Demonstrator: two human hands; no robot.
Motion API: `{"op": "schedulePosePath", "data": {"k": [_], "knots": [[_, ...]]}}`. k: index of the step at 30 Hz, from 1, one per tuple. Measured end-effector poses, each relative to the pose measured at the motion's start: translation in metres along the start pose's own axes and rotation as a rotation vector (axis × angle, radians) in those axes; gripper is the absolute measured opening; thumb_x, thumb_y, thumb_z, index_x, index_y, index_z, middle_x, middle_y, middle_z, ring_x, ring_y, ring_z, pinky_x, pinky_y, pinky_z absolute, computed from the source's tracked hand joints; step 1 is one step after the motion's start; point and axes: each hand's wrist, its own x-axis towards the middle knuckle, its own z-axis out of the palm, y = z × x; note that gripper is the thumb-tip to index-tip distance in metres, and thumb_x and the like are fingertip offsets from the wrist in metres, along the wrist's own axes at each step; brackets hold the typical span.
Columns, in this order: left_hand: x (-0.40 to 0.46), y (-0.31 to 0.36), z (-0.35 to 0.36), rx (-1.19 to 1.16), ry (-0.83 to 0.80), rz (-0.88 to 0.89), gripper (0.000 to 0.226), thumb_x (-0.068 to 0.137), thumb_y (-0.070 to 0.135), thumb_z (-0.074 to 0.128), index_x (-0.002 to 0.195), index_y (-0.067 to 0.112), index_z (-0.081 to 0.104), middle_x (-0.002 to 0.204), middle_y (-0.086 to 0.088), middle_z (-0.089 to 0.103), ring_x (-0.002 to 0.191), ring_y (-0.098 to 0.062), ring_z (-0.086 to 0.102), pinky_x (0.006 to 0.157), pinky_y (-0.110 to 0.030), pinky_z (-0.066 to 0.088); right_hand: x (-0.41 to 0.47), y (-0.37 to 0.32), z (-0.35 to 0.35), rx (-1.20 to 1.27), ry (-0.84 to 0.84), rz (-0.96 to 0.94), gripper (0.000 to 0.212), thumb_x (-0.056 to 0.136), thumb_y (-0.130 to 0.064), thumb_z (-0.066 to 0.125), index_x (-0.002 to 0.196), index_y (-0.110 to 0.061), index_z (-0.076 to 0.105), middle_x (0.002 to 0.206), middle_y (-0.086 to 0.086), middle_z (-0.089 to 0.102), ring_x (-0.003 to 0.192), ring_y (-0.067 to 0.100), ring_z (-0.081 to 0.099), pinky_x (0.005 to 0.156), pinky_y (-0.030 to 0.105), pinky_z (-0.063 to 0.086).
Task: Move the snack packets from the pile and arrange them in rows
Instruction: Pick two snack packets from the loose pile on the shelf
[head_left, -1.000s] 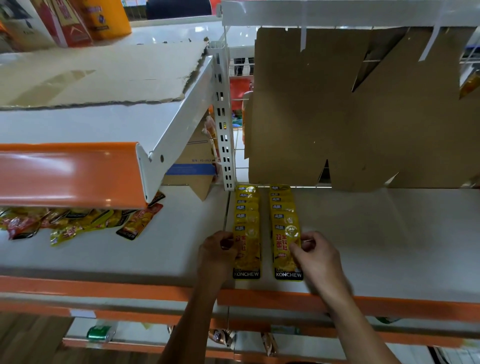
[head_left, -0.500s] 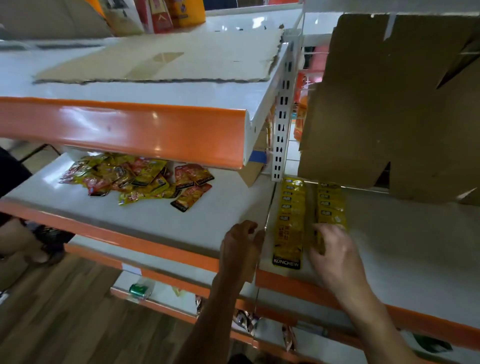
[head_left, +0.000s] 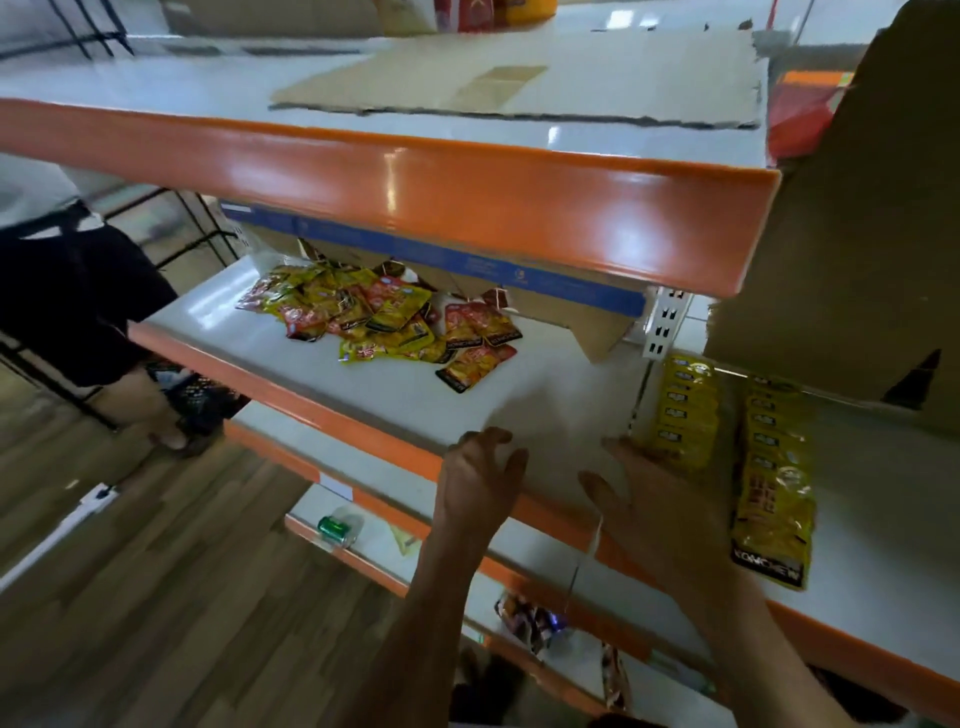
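- My left hand (head_left: 480, 480) is over the front edge of the white shelf (head_left: 519, 400), the fingers are loosely spread and a little bent, and it holds nothing
- My right hand (head_left: 660, 509) is just right of the left one, the fingers straight and spread, palm down; it holds nothing, and the fingertips reach the near end of the left row of yellow packets (head_left: 683, 410)
- If the fingertips really touch that row or only cover it, I cannot tell, the picture is blurred there
- The right row of yellow packets (head_left: 774, 488) lies just right of my right hand, beside the first row; the packets overlap one after another from the back to the front edge
- The pile of snack packets (head_left: 384, 322), red and yellow mixed, lies on the same shelf far beyond my left hand and to its left, well apart from both hands
- Above both hands is the upper shelf with an orange front strip (head_left: 467, 192), and a flat cardboard sheet (head_left: 519, 78) lies on top of it
- Beyond my right hand a brown cardboard panel (head_left: 857, 234) stands behind the two rows
- Below my left hand, on a lower shelf, lies a small green can (head_left: 335, 527)
- Far left of my hands another person's leg (head_left: 140, 410) stands on the wooden floor (head_left: 156, 597)
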Motion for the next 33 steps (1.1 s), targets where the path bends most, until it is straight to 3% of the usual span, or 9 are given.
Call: {"op": "schedulePosePath", "data": {"k": [6,12,17,19,22,26,28,33], "knots": [[0.04,-0.037,-0.033,0.004,0.015,0.027,0.034,0.091,0.034,0.066,0.121,0.017,0.069,0.12,-0.01,0.068,0.106,-0.026,0.065,0.087,-0.027,0.049,0.032,-0.039,0.036,0.051,0.004,0.033,0.055,0.093,-0.047,0.058,0.142,-0.022,0.049,0.147,0.004,0.047,0.133,0.023,0.046,0.11,0.033,0.036],[0.108,-0.079,-0.067,0.041,-0.02,0.111,0.032,0.092,0.033,0.064,0.12,0.02,0.068,0.12,-0.007,0.068,0.111,-0.026,0.061,0.089,-0.03,0.046,0.069,-0.092,0.09,0.006,0.022,0.073,0.056,0.095,-0.045,0.055,0.143,-0.018,0.047,0.146,0.005,0.046,0.133,0.023,0.044,0.112,0.034,0.034],[0.167,-0.108,-0.072,0.086,-0.01,0.305,0.022,0.087,0.021,0.069,0.105,0.008,0.073,0.102,-0.015,0.073,0.097,-0.035,0.067,0.079,-0.037,0.052,0.101,-0.12,0.138,-0.042,0.127,0.109,0.058,0.092,-0.049,0.057,0.135,-0.011,0.057,0.137,0.017,0.056,0.123,0.035,0.055,0.105,0.045,0.043],[0.186,-0.112,-0.072,0.118,-0.075,0.363,0.016,0.088,0.016,0.065,0.098,0.006,0.072,0.094,-0.017,0.072,0.089,-0.036,0.067,0.071,-0.038,0.052,0.111,-0.131,0.148,-0.104,0.11,0.133,0.067,0.091,-0.056,0.048,0.143,-0.015,0.048,0.146,0.016,0.049,0.132,0.034,0.048,0.108,0.043,0.037],[0.206,-0.104,-0.076,0.148,-0.158,0.406,0.022,0.093,0.014,0.053,0.107,0.007,0.069,0.102,-0.018,0.067,0.097,-0.036,0.062,0.075,-0.039,0.048,0.123,-0.143,0.159,-0.142,0.154,0.158,0.081,0.084,-0.064,0.028,0.149,-0.019,0.04,0.151,0.017,0.043,0.137,0.035,0.044,0.111,0.046,0.033],[0.229,-0.096,-0.066,0.209,-0.27,0.406,0.034,0.092,0.017,0.048,0.121,0.014,0.064,0.12,-0.016,0.064,0.113,-0.037,0.056,0.096,-0.046,0.045,0.136,-0.135,0.178,-0.189,0.118,0.104,0.066,0.092,-0.064,0.033,0.146,-0.027,0.042,0.152,0.013,0.042,0.137,0.039,0.042,0.109,0.057,0.036],[0.24,-0.096,-0.054,0.323,-0.308,0.386,0.042,0.093,0.027,0.045,0.134,0.023,0.057,0.138,-0.012,0.055,0.129,-0.037,0.045,0.107,-0.049,0.038,0.14,-0.138,0.179,-0.215,0.105,0.127,0.064,0.089,-0.064,0.035,0.144,-0.032,0.041,0.152,0.014,0.042,0.136,0.043,0.042,0.108,0.059,0.036],[0.249,-0.103,-0.039,0.403,-0.378,0.406,0.048,0.099,0.042,0.042,0.145,0.029,0.044,0.159,-0.013,0.029,0.147,-0.039,0.015,0.117,-0.053,0.016,0.146,-0.148,0.173,-0.241,0.227,0.228,0.053,0.085,-0.055,0.04,0.121,-0.027,0.067,0.136,0.016,0.058,0.12,0.045,0.056,0.097,0.057,0.044]]}}
